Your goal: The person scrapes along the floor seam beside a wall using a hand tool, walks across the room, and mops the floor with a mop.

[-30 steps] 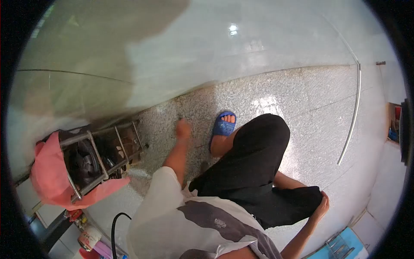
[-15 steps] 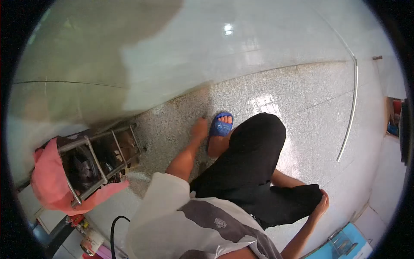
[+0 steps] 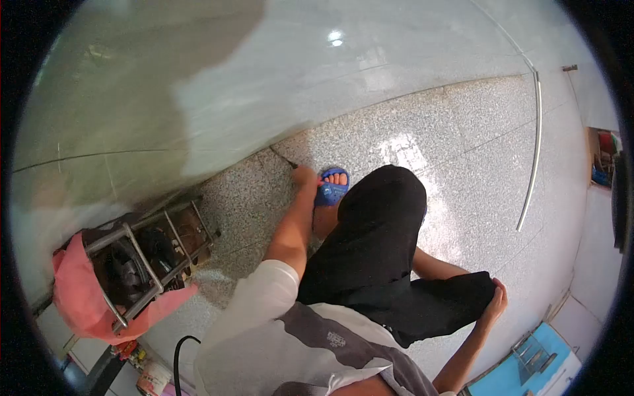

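Observation:
My left hand (image 3: 304,177) is closed around a thin dark tool (image 3: 284,157), with a bit of red showing behind the fist. The tool's far end reaches the seam where the speckled floor (image 3: 449,125) meets the smooth pale wall (image 3: 264,86); its exact kind is too small to make out. Just right of that fist is my foot in a blue slipper (image 3: 332,191). My right hand (image 3: 494,305) rests on the knee of my black trousers (image 3: 449,307), fingers laid along its side.
To the left stands a metal-framed rack (image 3: 142,264) with dark items inside and pink cloth (image 3: 76,284) draped over it. A white strip (image 3: 536,152) runs at the right. A light-blue object (image 3: 528,363) lies at lower right, and a black cable (image 3: 177,360) curves at lower left.
My left hand, blurred before, has moved slightly toward the wall, and the tool now reaches the seam. The view has shifted a little. My right hand stays on the knee.

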`<state>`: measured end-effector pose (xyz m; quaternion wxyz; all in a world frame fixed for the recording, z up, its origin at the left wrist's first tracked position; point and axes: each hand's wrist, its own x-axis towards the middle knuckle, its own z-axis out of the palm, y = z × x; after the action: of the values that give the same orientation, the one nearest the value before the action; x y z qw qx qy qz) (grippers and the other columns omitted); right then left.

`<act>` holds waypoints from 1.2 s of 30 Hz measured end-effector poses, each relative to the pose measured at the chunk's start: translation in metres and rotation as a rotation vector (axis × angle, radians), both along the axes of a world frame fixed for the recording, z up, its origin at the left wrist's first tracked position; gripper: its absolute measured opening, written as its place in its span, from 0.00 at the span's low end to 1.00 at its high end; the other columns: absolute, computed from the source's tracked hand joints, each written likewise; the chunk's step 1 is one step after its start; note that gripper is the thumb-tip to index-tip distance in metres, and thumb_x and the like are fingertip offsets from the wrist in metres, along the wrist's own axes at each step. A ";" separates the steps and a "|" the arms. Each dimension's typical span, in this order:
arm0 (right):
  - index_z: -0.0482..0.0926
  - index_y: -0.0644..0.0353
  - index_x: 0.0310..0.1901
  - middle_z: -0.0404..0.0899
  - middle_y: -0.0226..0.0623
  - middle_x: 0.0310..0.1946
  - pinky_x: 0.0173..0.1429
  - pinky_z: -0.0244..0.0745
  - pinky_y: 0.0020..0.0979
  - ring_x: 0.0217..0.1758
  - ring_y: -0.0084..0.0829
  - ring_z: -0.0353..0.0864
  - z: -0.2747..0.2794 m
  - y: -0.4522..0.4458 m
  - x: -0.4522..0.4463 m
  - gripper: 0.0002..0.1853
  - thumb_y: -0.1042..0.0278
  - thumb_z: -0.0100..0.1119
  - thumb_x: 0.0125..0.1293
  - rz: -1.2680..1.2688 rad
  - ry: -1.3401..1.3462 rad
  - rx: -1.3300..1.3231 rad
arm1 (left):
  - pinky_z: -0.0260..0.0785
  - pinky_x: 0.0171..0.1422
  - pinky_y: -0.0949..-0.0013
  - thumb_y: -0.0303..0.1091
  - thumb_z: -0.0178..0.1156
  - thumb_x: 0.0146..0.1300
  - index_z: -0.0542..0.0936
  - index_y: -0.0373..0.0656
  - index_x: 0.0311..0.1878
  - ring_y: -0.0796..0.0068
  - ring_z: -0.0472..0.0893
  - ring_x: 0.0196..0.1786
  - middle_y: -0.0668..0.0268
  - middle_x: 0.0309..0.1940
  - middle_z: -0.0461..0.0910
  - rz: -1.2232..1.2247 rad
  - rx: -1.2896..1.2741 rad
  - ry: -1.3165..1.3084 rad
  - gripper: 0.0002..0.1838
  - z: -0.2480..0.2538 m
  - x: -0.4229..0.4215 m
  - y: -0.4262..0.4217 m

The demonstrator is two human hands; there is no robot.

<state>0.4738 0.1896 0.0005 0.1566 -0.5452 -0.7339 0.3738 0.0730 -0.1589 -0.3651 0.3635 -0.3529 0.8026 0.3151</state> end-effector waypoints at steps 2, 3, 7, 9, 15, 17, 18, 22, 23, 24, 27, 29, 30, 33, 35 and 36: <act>0.77 0.70 0.42 0.79 0.42 0.38 0.52 0.70 0.29 0.42 0.31 0.76 0.000 0.000 0.001 0.16 0.69 0.43 0.62 -0.050 -0.022 -0.008 | 0.74 0.44 0.56 0.44 0.48 0.65 0.77 0.31 0.39 0.55 0.81 0.41 0.50 0.37 0.80 0.510 0.132 0.084 0.21 -0.008 -0.005 0.018; 0.77 0.70 0.42 0.79 0.42 0.38 0.52 0.70 0.29 0.42 0.31 0.76 -0.001 0.004 0.002 0.16 0.69 0.43 0.62 -0.045 -0.020 -0.013 | 0.74 0.42 0.55 0.44 0.47 0.65 0.77 0.31 0.38 0.54 0.81 0.39 0.49 0.36 0.80 0.418 0.047 0.154 0.22 -0.054 0.000 0.012; 0.77 0.70 0.43 0.79 0.42 0.38 0.51 0.70 0.29 0.41 0.31 0.76 0.003 0.000 -0.006 0.16 0.69 0.44 0.62 -0.007 0.032 -0.061 | 0.71 0.29 0.52 0.44 0.45 0.66 0.76 0.29 0.38 0.52 0.80 0.25 0.47 0.26 0.77 0.036 0.100 0.088 0.22 -0.001 0.028 -0.065; 0.77 0.70 0.44 0.79 0.42 0.37 0.51 0.70 0.29 0.42 0.31 0.76 0.002 -0.001 -0.011 0.16 0.69 0.44 0.62 -0.008 0.050 -0.073 | 0.68 0.22 0.55 0.41 0.41 0.68 0.73 0.31 0.35 0.55 0.78 0.21 0.53 0.21 0.74 0.742 0.140 0.192 0.21 -0.005 0.040 -0.114; 0.77 0.70 0.44 0.79 0.41 0.38 0.52 0.69 0.29 0.43 0.31 0.76 -0.002 0.002 0.002 0.16 0.68 0.43 0.63 -0.011 0.011 -0.036 | 0.73 0.27 0.55 0.36 0.46 0.66 0.74 0.31 0.35 0.56 0.79 0.23 0.50 0.27 0.77 0.424 0.041 0.200 0.15 0.020 0.035 -0.104; 0.77 0.71 0.44 0.79 0.42 0.38 0.52 0.69 0.29 0.43 0.31 0.76 -0.001 -0.001 0.003 0.16 0.69 0.43 0.63 -0.019 0.051 -0.057 | 0.76 0.32 0.57 0.37 0.46 0.64 0.77 0.29 0.31 0.55 0.81 0.26 0.46 0.25 0.79 -0.425 -0.102 0.508 0.18 -0.041 0.035 -0.051; 0.77 0.71 0.44 0.79 0.42 0.38 0.52 0.69 0.29 0.43 0.31 0.76 0.000 -0.003 0.005 0.16 0.69 0.43 0.63 -0.015 0.042 -0.056 | 0.76 0.32 0.59 0.36 0.45 0.64 0.78 0.30 0.30 0.55 0.81 0.26 0.46 0.24 0.79 -0.075 -0.019 0.321 0.18 -0.050 0.027 -0.020; 0.77 0.71 0.44 0.79 0.43 0.38 0.52 0.70 0.30 0.42 0.32 0.76 0.000 0.004 -0.010 0.16 0.70 0.43 0.63 -0.010 0.026 -0.051 | 0.73 0.27 0.56 0.35 0.44 0.63 0.79 0.34 0.28 0.57 0.81 0.25 0.46 0.23 0.78 0.294 0.174 0.022 0.17 0.004 0.013 -0.010; 0.77 0.71 0.44 0.79 0.43 0.38 0.52 0.70 0.30 0.42 0.32 0.77 0.002 0.001 -0.012 0.16 0.70 0.42 0.62 -0.001 0.024 -0.059 | 0.73 0.27 0.56 0.35 0.44 0.63 0.79 0.34 0.28 0.57 0.81 0.25 0.46 0.23 0.78 0.294 0.161 0.030 0.17 -0.014 0.022 -0.029; 0.77 0.71 0.44 0.79 0.44 0.38 0.52 0.70 0.30 0.42 0.32 0.77 0.004 0.000 -0.013 0.16 0.70 0.42 0.62 0.011 0.015 -0.064 | 0.70 0.23 0.56 0.36 0.44 0.64 0.78 0.35 0.27 0.57 0.79 0.21 0.48 0.21 0.77 -0.028 -0.040 0.284 0.18 -0.053 0.038 -0.056; 0.77 0.70 0.44 0.79 0.44 0.38 0.51 0.70 0.31 0.42 0.33 0.77 0.004 -0.001 -0.016 0.16 0.69 0.42 0.62 0.027 0.021 -0.074 | 0.66 0.19 0.58 0.41 0.49 0.64 0.78 0.38 0.27 0.60 0.73 0.16 0.54 0.19 0.74 -0.099 0.022 0.269 0.17 -0.060 0.056 -0.128; 0.77 0.70 0.43 0.79 0.44 0.38 0.52 0.70 0.31 0.42 0.33 0.77 0.001 0.002 -0.013 0.16 0.69 0.42 0.62 0.028 0.016 -0.049 | 0.67 0.21 0.59 0.40 0.49 0.63 0.78 0.38 0.27 0.60 0.74 0.18 0.55 0.19 0.75 -0.222 -0.038 0.286 0.17 -0.042 0.040 -0.111; 0.77 0.70 0.43 0.79 0.44 0.38 0.52 0.70 0.31 0.42 0.33 0.77 0.001 0.002 -0.009 0.16 0.69 0.42 0.61 0.032 -0.009 -0.035 | 0.68 0.23 0.60 0.40 0.50 0.63 0.78 0.39 0.27 0.60 0.76 0.20 0.55 0.20 0.75 -0.342 -0.109 0.281 0.16 -0.028 0.038 -0.102; 0.77 0.70 0.43 0.79 0.43 0.38 0.53 0.69 0.31 0.43 0.33 0.77 0.003 0.000 -0.005 0.16 0.70 0.42 0.62 0.011 -0.047 -0.024 | 0.72 0.28 0.63 0.38 0.52 0.62 0.78 0.40 0.28 0.61 0.79 0.25 0.57 0.23 0.78 -0.699 -0.316 0.260 0.13 0.011 0.030 -0.059; 0.77 0.70 0.43 0.79 0.43 0.38 0.53 0.69 0.31 0.43 0.33 0.77 -0.004 0.001 0.001 0.16 0.70 0.42 0.62 -0.033 -0.015 -0.028 | 0.72 0.39 0.59 0.36 0.51 0.61 0.79 0.40 0.32 0.59 0.80 0.36 0.55 0.30 0.79 -0.741 -0.150 0.232 0.11 0.012 0.020 -0.015; 0.77 0.70 0.43 0.79 0.43 0.38 0.53 0.69 0.31 0.43 0.33 0.77 -0.003 0.002 0.004 0.16 0.70 0.42 0.62 -0.068 0.017 -0.032 | 0.71 0.49 0.54 0.35 0.50 0.61 0.79 0.39 0.36 0.57 0.80 0.46 0.53 0.35 0.80 -0.648 0.080 0.201 0.11 0.011 0.020 0.013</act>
<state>0.4782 0.1916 -0.0029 0.1667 -0.5690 -0.7075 0.3847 0.0929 -0.1456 -0.3537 0.3771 -0.0320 0.8918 0.2477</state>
